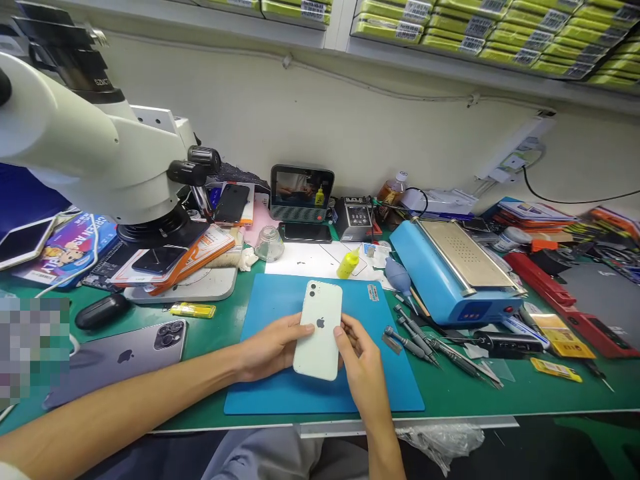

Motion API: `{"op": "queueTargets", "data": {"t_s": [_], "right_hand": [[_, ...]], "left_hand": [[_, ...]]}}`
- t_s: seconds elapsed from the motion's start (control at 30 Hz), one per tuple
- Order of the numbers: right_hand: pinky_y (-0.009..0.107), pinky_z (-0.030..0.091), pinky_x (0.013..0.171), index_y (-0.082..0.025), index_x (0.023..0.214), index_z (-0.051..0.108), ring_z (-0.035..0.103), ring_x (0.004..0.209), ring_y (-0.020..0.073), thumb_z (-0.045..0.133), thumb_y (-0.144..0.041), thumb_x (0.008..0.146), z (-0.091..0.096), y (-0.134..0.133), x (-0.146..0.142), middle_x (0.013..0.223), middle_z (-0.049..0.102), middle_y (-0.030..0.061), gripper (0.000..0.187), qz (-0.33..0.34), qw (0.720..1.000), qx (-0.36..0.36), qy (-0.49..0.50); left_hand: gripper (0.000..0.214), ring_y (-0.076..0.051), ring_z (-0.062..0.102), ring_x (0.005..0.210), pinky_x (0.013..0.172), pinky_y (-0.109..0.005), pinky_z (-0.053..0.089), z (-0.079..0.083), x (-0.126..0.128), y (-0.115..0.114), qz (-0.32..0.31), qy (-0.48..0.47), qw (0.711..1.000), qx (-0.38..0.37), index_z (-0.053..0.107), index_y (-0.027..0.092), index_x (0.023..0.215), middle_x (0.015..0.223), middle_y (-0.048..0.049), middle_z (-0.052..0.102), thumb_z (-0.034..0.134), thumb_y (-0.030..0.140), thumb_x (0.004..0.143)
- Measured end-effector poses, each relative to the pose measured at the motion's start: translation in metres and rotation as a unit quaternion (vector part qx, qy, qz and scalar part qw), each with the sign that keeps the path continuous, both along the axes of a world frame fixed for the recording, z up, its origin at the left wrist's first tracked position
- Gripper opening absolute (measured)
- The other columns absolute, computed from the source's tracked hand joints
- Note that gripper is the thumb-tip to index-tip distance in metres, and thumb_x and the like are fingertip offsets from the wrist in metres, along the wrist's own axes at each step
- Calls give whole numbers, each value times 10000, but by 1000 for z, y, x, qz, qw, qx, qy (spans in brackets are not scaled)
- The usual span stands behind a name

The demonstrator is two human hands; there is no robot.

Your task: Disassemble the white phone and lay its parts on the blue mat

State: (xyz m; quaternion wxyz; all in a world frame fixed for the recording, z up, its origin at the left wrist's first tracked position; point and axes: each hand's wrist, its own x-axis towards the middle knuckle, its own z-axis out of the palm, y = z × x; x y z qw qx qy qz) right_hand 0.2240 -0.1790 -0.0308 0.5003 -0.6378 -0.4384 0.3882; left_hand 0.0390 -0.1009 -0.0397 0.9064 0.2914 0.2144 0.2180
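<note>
A pale green smartphone is held over the blue mat, its back with two camera lenses and an apple logo facing up. My left hand grips its left edge, thumb lying on the back and fingers hidden beneath. At the right edge, my right hand holds it the same way, its thumb on the back and fingers curled round the side. Beyond the mat stands a small yellow bottle.
A microscope looms at the left above stacked boxes. A large purple phone lies near my left forearm. Screwdrivers and tweezers lie right of the mat, before a blue heating plate machine. A small display stands behind.
</note>
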Motion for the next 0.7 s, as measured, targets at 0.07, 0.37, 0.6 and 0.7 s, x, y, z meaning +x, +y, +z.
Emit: {"op": "queueTargets", "data": {"t_s": [0.07,0.37,0.6,0.7], "right_hand": [[360,664,724,-169,1267,785,790,897,292,671,-712,967,-1,3,0,1135,837,159,631,-12,1000,-3,7],[346,630,697,-181,1092,792,782,847,291,690,-729,949,-1,0,-2,984,833,136,575,-31,999,-12,23],[304,578,646,-197,1009,764,738,784,248,694,-735,949,-3,-4,-1,894,803,95,546,-34,999,-11,25],[296,571,663,-200,1019,763,734,794,240,697,-721,956,-4,-6,0,908,805,89,529,-24,999,-11,29]], "left_hand": [[437,-314,777,1188,1036,-427,572,0,0,1,7,2,1000,-8,762,176,1361,1328,-163,805,833,344,963],[351,-296,767,1213,1086,-417,548,3,-2,2,-9,3,1000,-21,803,175,1307,1324,-151,812,810,273,970],[425,-300,773,1202,1050,-406,560,-1,-2,2,-24,1,1000,-6,775,180,1379,1357,-165,795,828,288,972],[438,-296,778,1186,1036,-396,561,0,-1,2,-27,-2,1000,2,781,186,1371,1351,-163,797,853,306,956]]}}
